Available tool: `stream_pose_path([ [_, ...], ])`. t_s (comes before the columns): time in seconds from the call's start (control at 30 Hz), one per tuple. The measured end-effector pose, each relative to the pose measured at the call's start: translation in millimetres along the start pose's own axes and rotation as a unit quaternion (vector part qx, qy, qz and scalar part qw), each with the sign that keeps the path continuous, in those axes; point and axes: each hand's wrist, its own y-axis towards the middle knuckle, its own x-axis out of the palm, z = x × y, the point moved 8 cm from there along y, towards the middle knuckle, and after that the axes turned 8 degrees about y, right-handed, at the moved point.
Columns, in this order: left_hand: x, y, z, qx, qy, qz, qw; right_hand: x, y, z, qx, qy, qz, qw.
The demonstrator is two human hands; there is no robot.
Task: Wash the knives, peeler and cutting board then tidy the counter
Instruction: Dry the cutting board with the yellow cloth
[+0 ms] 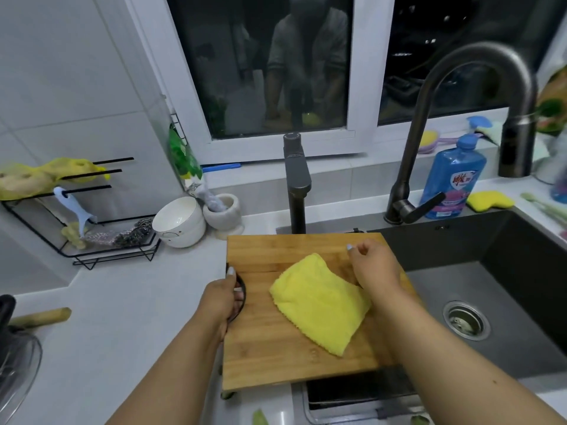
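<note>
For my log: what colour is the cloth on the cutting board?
Yellow cloth, clearest in the head view.

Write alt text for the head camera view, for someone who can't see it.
A person's right hand rests on a yellow cloth lying on a wooden cutting board, while the left hand grips the board's handle. The board partly overhangs a dark sink, with a tall faucet behind.
</note>
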Motion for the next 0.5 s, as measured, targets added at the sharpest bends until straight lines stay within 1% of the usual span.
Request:
stream_pose_path([
  [0.1, 17.3, 4.5, -12.9, -0.016, 0.000, -0.002, 1.000, -1.6, -1.5, 9.0, -0.009, -0.002, -0.007, 1.000],
  [0.2, 22.6, 9.2, -21.8, -0.013, 0.006, 0.008, 1.000, 3.5, -7.3, 14.7, -0.023, -0.011, -0.035, 0.999],
  [0.23, 21.5, 12.6, -22.9, -0.003, 0.042, 0.020, 0.999, 7.9, -10.1, 15.4, -0.035, -0.020, -0.052, 0.998],
  [0.27, 18.7, 16.8, -21.5, 0.018, 0.118, 0.039, 0.992, 13.2, -13.7, 14.9, -0.052, -0.032, -0.068, 0.996],
  [0.3, 15.4, 21.0, -19.0, 0.043, 0.223, 0.064, 0.972, 19.0, -18.1, 13.5, -0.074, -0.050, -0.084, 0.992],
  [0.33, 13.4, 23.3, -15.9, 0.060, 0.327, 0.086, 0.939, 25.6, -23.4, 11.4, -0.097, -0.075, -0.099, 0.988],
  [0.37, 12.0, 24.8, -13.8, 0.068, 0.404, 0.107, 0.906, 33.4, -29.0, 9.8, -0.121, -0.103, -0.115, 0.981],
  [0.4, 12.1, 26.0, -12.5, 0.071, 0.446, 0.118, 0.885, 42.2, -35.3, 7.7, -0.145, -0.132, -0.135, 0.971],
  [0.5, 16.3, 30.4, -11.9, 0.058, 0.500, 0.124, 0.855, 71.6, -54.7, 6.6, -0.201, -0.224, -0.211, 0.930],
])
